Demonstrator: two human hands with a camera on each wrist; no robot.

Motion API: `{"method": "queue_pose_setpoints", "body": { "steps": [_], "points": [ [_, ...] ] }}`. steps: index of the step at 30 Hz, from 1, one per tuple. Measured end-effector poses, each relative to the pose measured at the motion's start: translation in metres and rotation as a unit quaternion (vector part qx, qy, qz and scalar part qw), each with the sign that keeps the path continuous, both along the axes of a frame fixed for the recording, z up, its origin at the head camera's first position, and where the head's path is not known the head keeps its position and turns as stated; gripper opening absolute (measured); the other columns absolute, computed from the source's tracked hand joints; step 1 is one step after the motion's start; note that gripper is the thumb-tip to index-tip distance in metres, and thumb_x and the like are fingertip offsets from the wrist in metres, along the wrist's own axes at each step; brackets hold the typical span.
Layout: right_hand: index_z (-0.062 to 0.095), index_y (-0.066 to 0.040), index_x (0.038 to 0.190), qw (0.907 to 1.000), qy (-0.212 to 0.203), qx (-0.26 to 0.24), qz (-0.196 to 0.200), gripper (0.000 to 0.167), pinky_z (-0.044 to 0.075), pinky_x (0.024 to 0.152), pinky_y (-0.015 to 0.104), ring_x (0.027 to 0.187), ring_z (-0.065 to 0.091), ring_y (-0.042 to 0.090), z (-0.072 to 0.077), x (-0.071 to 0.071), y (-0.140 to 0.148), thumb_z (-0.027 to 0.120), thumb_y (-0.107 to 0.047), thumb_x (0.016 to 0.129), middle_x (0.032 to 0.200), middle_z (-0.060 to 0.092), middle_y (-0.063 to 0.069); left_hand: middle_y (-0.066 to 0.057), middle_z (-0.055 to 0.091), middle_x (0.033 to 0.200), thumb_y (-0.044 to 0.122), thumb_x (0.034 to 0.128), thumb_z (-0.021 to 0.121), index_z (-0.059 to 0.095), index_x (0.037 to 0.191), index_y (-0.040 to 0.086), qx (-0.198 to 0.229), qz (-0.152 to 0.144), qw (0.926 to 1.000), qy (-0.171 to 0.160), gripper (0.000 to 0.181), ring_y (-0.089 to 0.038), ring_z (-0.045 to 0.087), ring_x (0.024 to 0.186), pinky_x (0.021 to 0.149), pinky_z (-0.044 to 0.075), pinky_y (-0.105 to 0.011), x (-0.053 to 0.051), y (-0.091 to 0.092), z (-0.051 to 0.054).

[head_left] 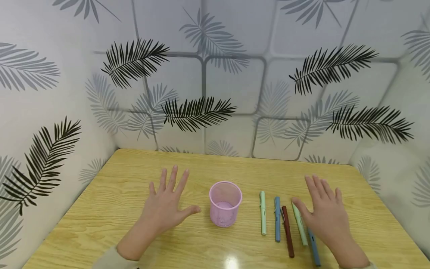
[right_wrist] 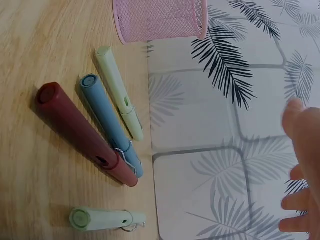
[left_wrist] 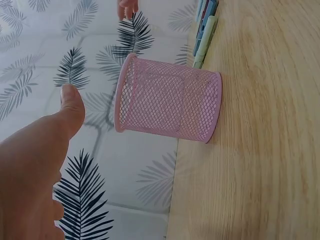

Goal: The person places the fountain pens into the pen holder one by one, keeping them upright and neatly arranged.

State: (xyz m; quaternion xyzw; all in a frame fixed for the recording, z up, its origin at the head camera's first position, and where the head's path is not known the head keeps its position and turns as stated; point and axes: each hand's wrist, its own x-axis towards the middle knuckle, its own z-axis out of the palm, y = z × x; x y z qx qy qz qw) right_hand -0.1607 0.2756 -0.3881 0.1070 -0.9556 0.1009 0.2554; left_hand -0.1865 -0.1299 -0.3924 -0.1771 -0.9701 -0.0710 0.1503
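My left hand (head_left: 163, 209) hovers with fingers spread to the left of a pink mesh pen holder (head_left: 224, 215), not touching it. The holder stands upright, and nothing shows inside it. My right hand (head_left: 327, 215), fingers straight and thumb out, is above the right-hand pens and holds nothing. From left to right lie a pale green pen (head_left: 263, 213), a blue pen (head_left: 277, 219), a dark red pen (head_left: 287, 232), a second pale green pen (head_left: 300, 223) and a second blue pen (head_left: 314, 247). The right hand partly covers the last blue pen.
The wooden table (head_left: 134, 172) has its back edge against a wall (head_left: 231, 86) with a leaf pattern. Patterned walls also flank the table on the left and right. A bright light reflection lies near the front of the table.
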Motion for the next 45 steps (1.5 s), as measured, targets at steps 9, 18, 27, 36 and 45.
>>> {"method": "queue_pose_setpoints", "body": {
  "steps": [9,18,27,36,45],
  "points": [
    [0.053,0.007,0.121,0.9808,0.189,-0.048,0.014,0.067,0.042,0.082,0.06,0.098,0.055,0.046,-0.004,-0.003,0.01,0.049,-0.053,0.09,0.112,0.058,0.028,-0.018,0.005,0.152,0.076,0.0768,0.046,0.007,0.15,0.017,0.03,-0.014,0.9994,-0.008,0.102,-0.041,0.007,0.137,0.093,0.026,-0.068,0.001,0.01,-0.003],
    [0.057,0.005,0.112,0.9889,0.1,-0.092,-0.06,0.04,0.047,0.059,0.057,0.09,0.056,0.044,-0.01,0.009,0.025,0.067,-0.022,0.085,0.102,0.06,0.028,-0.018,0.021,0.15,0.065,0.0765,0.06,0.014,0.15,0.014,0.125,-0.032,0.9916,-0.008,0.1,-0.04,0.032,0.13,0.077,0.048,-0.056,0.002,0.018,-0.011],
    [0.059,0.009,0.105,0.9864,-0.053,-0.104,-0.116,0.039,0.047,0.049,0.043,0.072,0.056,0.036,-0.011,0.017,0.037,0.064,-0.026,0.089,0.093,0.056,0.027,-0.012,0.034,0.146,0.062,0.0767,0.062,0.021,0.148,0.018,0.266,-0.029,0.9585,-0.099,0.093,-0.039,0.048,0.118,0.083,0.046,-0.055,-0.001,0.035,-0.016],
    [0.052,0.015,0.11,0.9565,-0.237,-0.118,-0.121,0.052,0.047,0.062,0.045,0.084,0.054,0.038,-0.017,0.01,0.057,0.059,-0.032,0.091,0.097,0.055,0.028,-0.016,0.038,0.142,0.056,0.0768,0.067,0.026,0.146,0.018,0.37,-0.057,0.9142,-0.154,0.089,-0.034,0.041,0.126,0.092,0.036,-0.06,-0.002,0.047,-0.024],
    [0.052,0.02,0.104,0.9373,-0.307,-0.115,-0.118,0.053,0.049,0.058,0.042,0.068,0.059,0.027,-0.025,0.0,0.067,0.063,-0.029,0.088,0.085,0.062,0.024,-0.018,0.036,0.143,0.05,0.0764,0.071,0.03,0.144,0.015,0.412,-0.081,0.8913,-0.172,0.086,-0.041,0.036,0.127,0.092,0.035,-0.062,-0.007,0.056,-0.032]
  ]
}}
